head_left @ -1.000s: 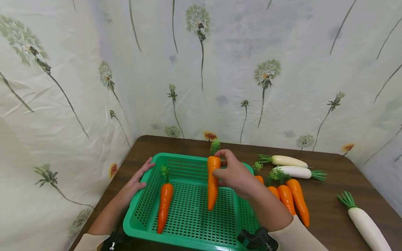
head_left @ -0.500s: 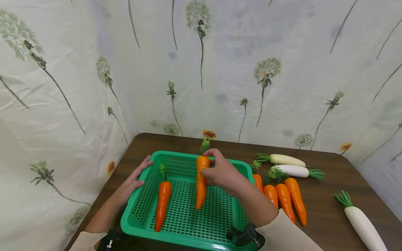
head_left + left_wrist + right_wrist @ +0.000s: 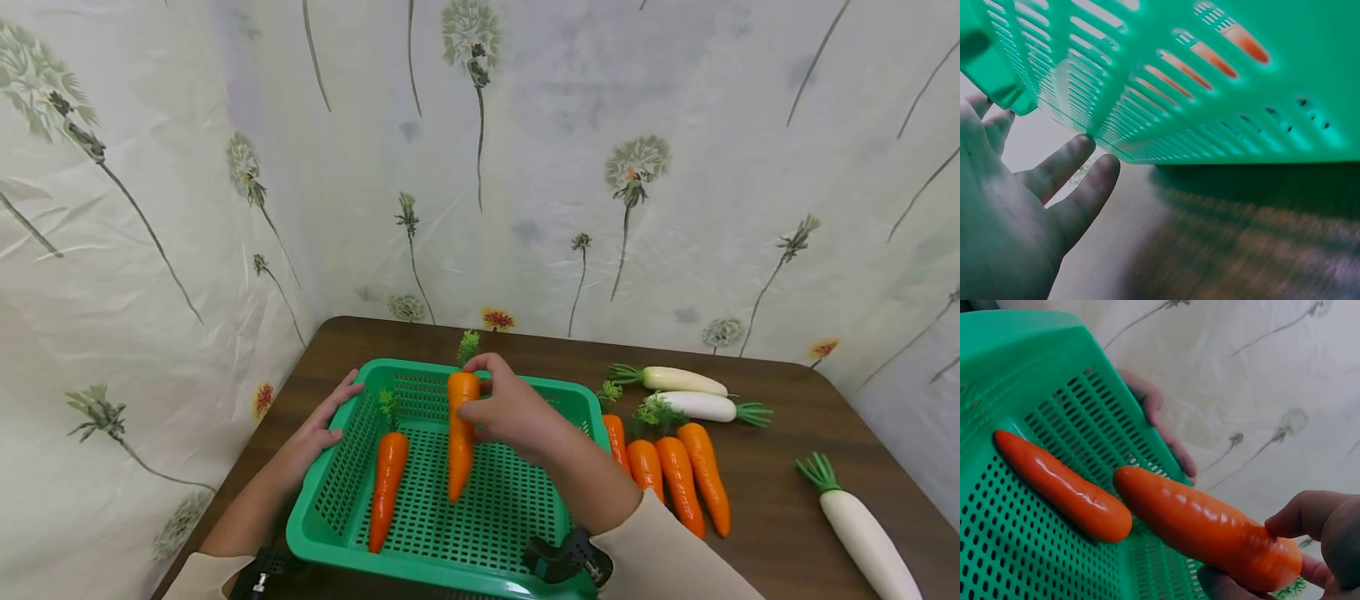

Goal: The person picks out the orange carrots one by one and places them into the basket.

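Observation:
My right hand (image 3: 510,408) pinches an orange carrot (image 3: 461,437) near its leafy top, holding it tip-down above the green basket (image 3: 555,385). In the right wrist view the held carrot (image 3: 1210,528) slants across, thumb and fingers on its thick end. Another carrot (image 3: 388,492) lies along the left part of the basket floor, its green top against the far wall. My left hand (image 3: 318,429) touches the basket's left rim with its fingers extended; in the left wrist view the fingers (image 3: 1079,194) are spread beside the slotted outer wall.
Several carrots (image 3: 678,483) lie just right of the basket on the dark wooden table (image 3: 780,400). Behind them are two white radishes (image 3: 701,406), and a third radish (image 3: 870,542) is at the far right. A flower-patterned sheet (image 3: 540,167) hangs behind the table.
My right hand has carried the carrot leftward over the basket, closer to the carrot lying inside. My left hand stays at the left rim. The view has shifted slightly.

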The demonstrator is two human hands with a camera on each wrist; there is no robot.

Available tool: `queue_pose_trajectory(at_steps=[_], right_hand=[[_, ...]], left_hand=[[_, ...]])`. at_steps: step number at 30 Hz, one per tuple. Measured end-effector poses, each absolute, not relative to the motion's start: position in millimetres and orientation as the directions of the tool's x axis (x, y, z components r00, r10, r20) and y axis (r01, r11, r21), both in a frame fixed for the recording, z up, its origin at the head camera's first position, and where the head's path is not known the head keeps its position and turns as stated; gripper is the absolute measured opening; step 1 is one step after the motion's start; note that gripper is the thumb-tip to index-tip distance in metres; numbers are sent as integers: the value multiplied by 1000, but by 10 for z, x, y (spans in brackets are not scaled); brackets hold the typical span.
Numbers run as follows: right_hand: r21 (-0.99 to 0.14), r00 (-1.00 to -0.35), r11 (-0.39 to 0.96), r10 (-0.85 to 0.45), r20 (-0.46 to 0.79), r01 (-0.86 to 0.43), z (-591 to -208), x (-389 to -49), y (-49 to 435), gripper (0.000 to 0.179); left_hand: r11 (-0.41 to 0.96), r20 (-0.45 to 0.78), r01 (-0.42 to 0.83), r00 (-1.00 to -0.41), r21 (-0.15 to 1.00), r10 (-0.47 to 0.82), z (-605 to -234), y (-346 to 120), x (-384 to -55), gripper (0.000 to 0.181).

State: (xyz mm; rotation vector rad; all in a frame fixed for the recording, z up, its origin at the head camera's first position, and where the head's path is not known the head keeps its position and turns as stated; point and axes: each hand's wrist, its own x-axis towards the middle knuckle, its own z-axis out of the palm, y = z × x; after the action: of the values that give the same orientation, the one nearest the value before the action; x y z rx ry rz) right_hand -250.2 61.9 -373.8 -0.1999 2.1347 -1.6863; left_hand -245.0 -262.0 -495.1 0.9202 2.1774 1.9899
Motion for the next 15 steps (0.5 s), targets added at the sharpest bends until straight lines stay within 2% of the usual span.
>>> queue_pose_trajectory(at_steps=[15], right_hand=[[-955, -886, 255, -394, -245, 151, -3827, -2498, 523, 56]], left_hand=[[-66, 395, 409, -808, 910, 437, -4994, -2601, -2516, 63]])
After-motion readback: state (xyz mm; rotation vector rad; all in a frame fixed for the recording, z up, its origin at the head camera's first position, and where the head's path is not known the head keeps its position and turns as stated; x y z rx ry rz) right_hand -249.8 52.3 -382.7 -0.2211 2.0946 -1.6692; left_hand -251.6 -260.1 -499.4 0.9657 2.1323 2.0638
